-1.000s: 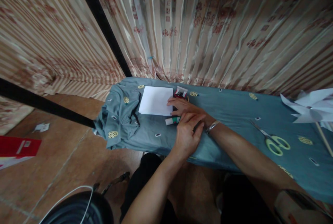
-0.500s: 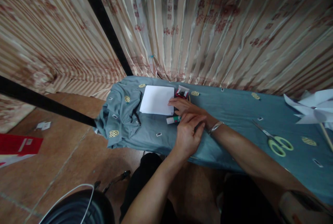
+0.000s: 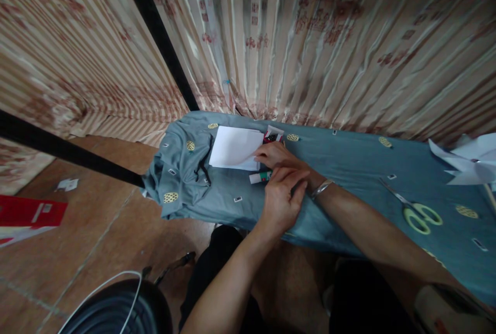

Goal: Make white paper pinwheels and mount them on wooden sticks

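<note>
A stack of white paper (image 3: 234, 147) lies on the blue-green cloth. At its right edge my right hand (image 3: 277, 155) is closed, thumb and fingertips pinching the near right corner of the top sheet, which bends up slightly. My left hand (image 3: 281, 197) is close below it, by the right wrist, holding nothing, with fingers loosely stretched and the thumb apart. Partly covered by the left fingers is a glue stick (image 3: 259, 177) with a white end and green label. Behind the right hand shows a small red and clear packet (image 3: 273, 134) with dark contents.
Scissors (image 3: 420, 215) with pale green handles lie on the cloth (image 3: 341, 153) to the right. A white paper pinwheel (image 3: 473, 161) is at the far right. Black poles (image 3: 158, 39) stand at the left, before a curtain (image 3: 271, 65). A black stool (image 3: 120, 308) stands lower left.
My right fingertips have pinched the paper's corner, and the top sheet now shifts and bends at the right edge. The left hand has hardly moved. The whole view has shifted slightly.
</note>
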`<state>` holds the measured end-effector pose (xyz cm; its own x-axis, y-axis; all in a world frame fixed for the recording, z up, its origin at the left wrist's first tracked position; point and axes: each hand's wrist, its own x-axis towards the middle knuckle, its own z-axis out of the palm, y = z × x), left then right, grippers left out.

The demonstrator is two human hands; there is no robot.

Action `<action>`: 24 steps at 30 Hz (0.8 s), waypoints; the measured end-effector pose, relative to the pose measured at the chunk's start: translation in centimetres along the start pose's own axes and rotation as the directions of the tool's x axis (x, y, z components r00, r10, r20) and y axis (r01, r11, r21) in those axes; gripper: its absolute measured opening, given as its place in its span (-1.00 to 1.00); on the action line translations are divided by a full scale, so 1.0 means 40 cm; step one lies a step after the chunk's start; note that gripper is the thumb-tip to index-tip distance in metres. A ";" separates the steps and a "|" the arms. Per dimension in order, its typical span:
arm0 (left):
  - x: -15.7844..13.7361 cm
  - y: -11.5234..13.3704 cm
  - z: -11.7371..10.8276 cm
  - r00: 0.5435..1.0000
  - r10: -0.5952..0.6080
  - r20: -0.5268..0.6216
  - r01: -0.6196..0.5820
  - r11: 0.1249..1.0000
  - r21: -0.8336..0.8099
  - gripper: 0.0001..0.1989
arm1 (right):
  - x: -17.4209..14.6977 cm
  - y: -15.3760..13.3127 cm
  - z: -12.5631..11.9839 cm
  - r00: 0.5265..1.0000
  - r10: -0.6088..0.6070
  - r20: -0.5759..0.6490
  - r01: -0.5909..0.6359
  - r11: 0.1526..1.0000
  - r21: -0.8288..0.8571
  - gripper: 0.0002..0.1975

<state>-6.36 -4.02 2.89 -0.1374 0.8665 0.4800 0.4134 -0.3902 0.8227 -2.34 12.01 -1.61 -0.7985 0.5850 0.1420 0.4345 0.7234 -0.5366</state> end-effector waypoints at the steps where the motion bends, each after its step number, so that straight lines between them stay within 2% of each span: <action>1: 0.000 -0.001 0.000 1.000 0.000 -0.001 0.000 1.000 -0.003 -0.81 | 0.001 -0.005 -0.006 1.000 0.012 0.002 -0.012 1.000 0.000 -0.86; 8: -0.001 0.003 -0.002 1.000 -0.028 -0.001 0.028 0.999 -0.027 -0.81 | 0.008 -0.055 -0.032 0.997 0.078 -0.016 -0.078 0.997 0.019 -0.82; 11: 0.000 0.008 0.000 0.993 -0.117 0.006 0.116 0.985 -0.129 -0.82 | 0.005 -0.062 -0.037 0.994 0.098 -0.040 -0.095 0.994 0.061 -0.76; 13: 0.005 0.005 0.001 0.968 -0.251 -0.014 0.236 0.925 -0.298 -0.84 | 0.001 -0.058 -0.042 0.992 0.108 -0.068 -0.101 0.990 0.099 -0.73; 14: 0.010 0.002 0.000 0.937 -0.348 -0.020 0.310 0.858 -0.410 -0.85 | -0.003 -0.055 -0.047 0.990 0.115 -0.087 -0.104 0.988 0.118 -0.73; 16: 0.026 -0.009 -0.008 0.824 -0.567 -0.003 0.434 0.634 -0.640 -0.85 | -0.012 -0.049 -0.056 0.982 0.134 -0.135 -0.113 0.982 0.151 -0.74; 18: 0.047 -0.023 -0.024 0.677 -0.736 0.003 0.425 0.388 -0.818 -0.82 | -0.023 -0.048 -0.065 0.974 0.149 -0.173 -0.118 0.977 0.176 -0.77; 19: 0.059 -0.031 -0.034 0.617 -0.787 -0.020 0.375 0.316 -0.871 -0.81 | -0.030 -0.050 -0.067 0.971 0.149 -0.188 -0.113 0.975 0.189 -0.79; 21: 0.079 -0.047 -0.055 0.538 -0.841 -0.047 0.304 0.246 -0.920 -0.88 | -0.047 -0.061 -0.068 0.970 0.113 -0.216 -0.067 0.975 0.211 -0.81; 23: 0.094 -0.063 -0.071 0.528 -0.849 -0.038 0.285 0.219 -0.933 -0.98 | -0.065 -0.076 -0.065 0.973 0.031 -0.228 0.017 0.979 0.204 -0.80; 24: 0.098 -0.070 -0.077 0.526 -0.850 -0.034 0.284 0.213 -0.935 -0.92 | -0.074 -0.084 -0.062 0.973 -0.017 -0.228 0.060 0.981 0.185 -0.79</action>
<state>-10.82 -0.47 3.39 -0.4541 0.7767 -0.4364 -0.7923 -0.1280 0.5965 -0.39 8.75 1.85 -0.6895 0.6411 0.3369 0.3009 0.6767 -0.6719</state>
